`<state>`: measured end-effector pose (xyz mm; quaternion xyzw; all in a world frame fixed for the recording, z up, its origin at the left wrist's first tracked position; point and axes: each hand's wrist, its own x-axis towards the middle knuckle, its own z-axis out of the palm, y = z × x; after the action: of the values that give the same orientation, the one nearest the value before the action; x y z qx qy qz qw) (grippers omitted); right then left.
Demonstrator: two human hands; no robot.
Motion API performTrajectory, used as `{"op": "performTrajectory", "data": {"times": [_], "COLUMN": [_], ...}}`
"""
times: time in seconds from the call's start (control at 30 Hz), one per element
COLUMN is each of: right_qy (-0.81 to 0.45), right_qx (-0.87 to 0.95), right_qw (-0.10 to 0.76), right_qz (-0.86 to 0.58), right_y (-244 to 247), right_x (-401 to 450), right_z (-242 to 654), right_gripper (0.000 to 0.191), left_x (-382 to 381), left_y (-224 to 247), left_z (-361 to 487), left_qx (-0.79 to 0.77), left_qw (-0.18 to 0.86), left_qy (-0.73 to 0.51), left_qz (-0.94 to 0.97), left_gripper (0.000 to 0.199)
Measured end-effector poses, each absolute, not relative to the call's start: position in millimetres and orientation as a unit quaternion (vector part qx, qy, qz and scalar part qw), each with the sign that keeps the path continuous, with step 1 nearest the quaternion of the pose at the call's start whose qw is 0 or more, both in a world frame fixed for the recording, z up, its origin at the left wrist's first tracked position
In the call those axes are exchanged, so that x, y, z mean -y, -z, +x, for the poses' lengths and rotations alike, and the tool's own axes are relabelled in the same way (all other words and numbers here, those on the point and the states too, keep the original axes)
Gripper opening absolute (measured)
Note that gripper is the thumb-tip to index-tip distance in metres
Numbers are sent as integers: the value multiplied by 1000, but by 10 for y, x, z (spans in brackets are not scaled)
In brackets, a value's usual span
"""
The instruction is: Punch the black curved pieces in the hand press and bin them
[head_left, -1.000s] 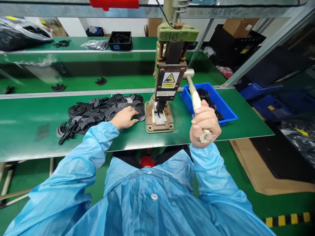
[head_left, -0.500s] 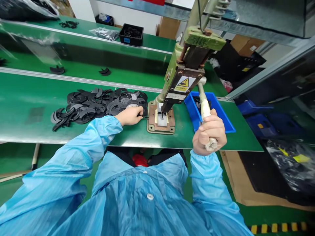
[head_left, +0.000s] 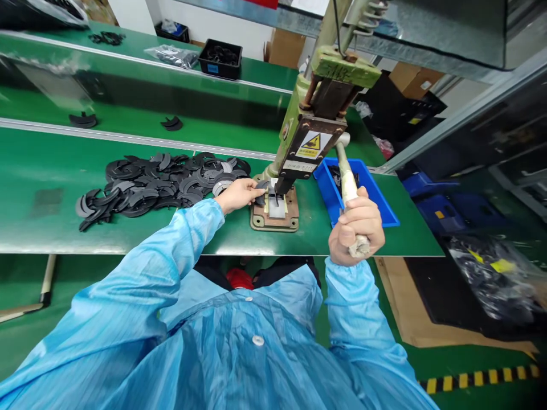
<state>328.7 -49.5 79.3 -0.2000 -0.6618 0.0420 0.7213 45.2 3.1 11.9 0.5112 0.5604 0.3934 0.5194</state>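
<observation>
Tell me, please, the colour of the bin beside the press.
The bin is blue, in the head view.

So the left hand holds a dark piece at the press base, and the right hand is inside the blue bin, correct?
Not quite: in the head view, the right hand grips the press lever and is not inside the blue bin. The left hand holds a dark piece at the press base.

Pretty clearly a factory workshop, like an assembly line spot: bolted-down lever press [head_left: 327,102] with a yellow hazard sticker [head_left: 314,142], a heap of identical black curved parts [head_left: 145,193] on a long green surface [head_left: 34,165], blue plastic bin [head_left: 378,188], striped floor tape [head_left: 464,380].
</observation>
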Motion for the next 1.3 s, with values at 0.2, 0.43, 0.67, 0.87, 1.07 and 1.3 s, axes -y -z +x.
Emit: {"op": "performTrajectory", "data": {"times": [0.2,0.43,0.67,0.87,1.07,1.3], "right_qy": [-41,-28,-26,-32,-39,-36], "right_qx": [665,665,653,637,639,641], "right_qw": [718,727,732,745,744,749], "right_qz": [-201,-169,-194,-193,-189,-167], "right_y": [-787,-755,-767,-757,-754,-920], "right_x": [501,442,482,473,477,458], "right_z": [3296,3304,3273,3245,3251,3222], "right_gripper": [37,36,41,45,42,36], "left_x": [-149,-198,-267,-337,-341,-249], "left_y": [-123,-87,-76,-111,-231,-260], "left_z": [556,523,505,510,550,601], "left_qx": [-559,-563,-571,-585,-609,-618], "left_qw": [532,529,544,578,610,617], "left_qy": [-379,-346,-310,-275,-228,-250], "left_qz": [511,532,531,497,452,418], "left_gripper": [27,35,41,38,37,30]}}
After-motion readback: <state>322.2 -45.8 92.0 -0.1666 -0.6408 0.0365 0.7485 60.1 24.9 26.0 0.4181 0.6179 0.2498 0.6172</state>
